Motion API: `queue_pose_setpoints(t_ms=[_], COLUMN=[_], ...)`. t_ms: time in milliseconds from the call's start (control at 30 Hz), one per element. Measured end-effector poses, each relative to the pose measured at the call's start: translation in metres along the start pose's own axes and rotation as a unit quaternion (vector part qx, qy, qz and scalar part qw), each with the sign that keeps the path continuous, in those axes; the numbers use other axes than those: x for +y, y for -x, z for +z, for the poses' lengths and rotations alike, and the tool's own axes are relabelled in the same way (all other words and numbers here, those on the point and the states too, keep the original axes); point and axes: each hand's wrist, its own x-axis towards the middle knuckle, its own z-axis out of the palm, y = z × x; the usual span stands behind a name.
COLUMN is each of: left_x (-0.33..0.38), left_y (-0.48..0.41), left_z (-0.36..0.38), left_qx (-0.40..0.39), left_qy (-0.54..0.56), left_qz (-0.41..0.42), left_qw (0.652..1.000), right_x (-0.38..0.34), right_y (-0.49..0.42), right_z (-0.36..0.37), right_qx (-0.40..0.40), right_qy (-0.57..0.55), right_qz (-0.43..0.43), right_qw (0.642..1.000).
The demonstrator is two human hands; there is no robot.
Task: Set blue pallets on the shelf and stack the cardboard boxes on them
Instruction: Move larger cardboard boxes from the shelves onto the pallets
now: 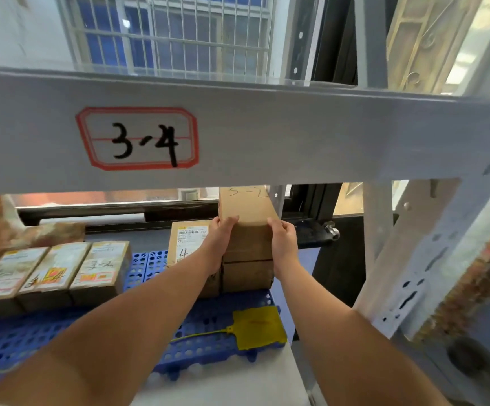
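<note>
Right, nearest me a blue pallet (202,326) lies on the white shelf (238,382), with a yellow tag (260,328) on its front corner. Three labelled boxes (53,271) sit in a row at left. The grey beam (296,136) marked 3-4 cuts off the top box (249,227), its scrawl half hidden. My left hand (219,241) and right hand (283,240) clasp its sides, fingers curled over the top edge, as it sits on a lower box (248,276). A barred window (173,33) lies beyond.

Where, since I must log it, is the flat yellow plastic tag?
In the head view, the flat yellow plastic tag lies on the near right corner of the blue perforated plastic pallet, in front of the stacked brown cardboard boxes.
</note>
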Motion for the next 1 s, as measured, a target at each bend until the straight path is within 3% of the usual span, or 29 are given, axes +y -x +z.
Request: queue_pose_setpoints(t_ms=[200, 300, 367, 433, 533, 600, 700, 800, 900, 1000], left_x=[-0.001, 0.005, 0.008, 0.015, 0.021, 0.021, 0.012, 0.005, 0.002, -0.002], left_y=[0.004, 0.013, 0.015, 0.019, 0.031, 0.036, 0.043, 0.057, 0.075, 0.096], left_z=[0.006, 0.012, 0.012, 0.009, -0.009, -0.025, -0.072, -0.120, -0.168, -0.212], left_qx=[0.054, 0.124, 0.169, 0.194, 0.189, 0.175, 0.190, 0.211, 0.249, 0.270], left_qy=[-0.018, -0.101, -0.160, -0.228, -0.340, -0.416, -0.536, -0.565, -0.598, -0.632], left_qz=[0.007, 0.083, 0.147, 0.196, 0.271, 0.301, 0.254, 0.183, 0.155, 0.086], left_qw=[0.998, 0.984, 0.961, 0.934, 0.881, 0.840, 0.782, 0.777, 0.746, 0.722], right_x=[0.003, -0.004, -0.006, -0.008, -0.011, -0.012, -0.011, -0.012, -0.012, -0.006], right_y=[0.005, 0.010, 0.013, 0.017, 0.025, 0.029, 0.046, 0.065, 0.089, 0.116], right_z=[0.003, 0.006, 0.008, 0.011, 0.023, 0.034, 0.067, 0.096, 0.131, 0.174], right_qx=[0.038, 0.080, 0.103, 0.119, 0.093, 0.068, 0.062, 0.029, -0.107, -0.193], right_qy=[0.036, 0.100, 0.173, 0.254, 0.359, 0.414, 0.470, 0.488, 0.469, 0.511], right_qz=[-0.022, -0.030, -0.079, -0.180, -0.347, -0.392, -0.445, -0.487, -0.461, -0.353], right_qw=[0.998, 0.991, 0.976, 0.943, 0.861, 0.819, 0.760, 0.724, 0.746, 0.759])
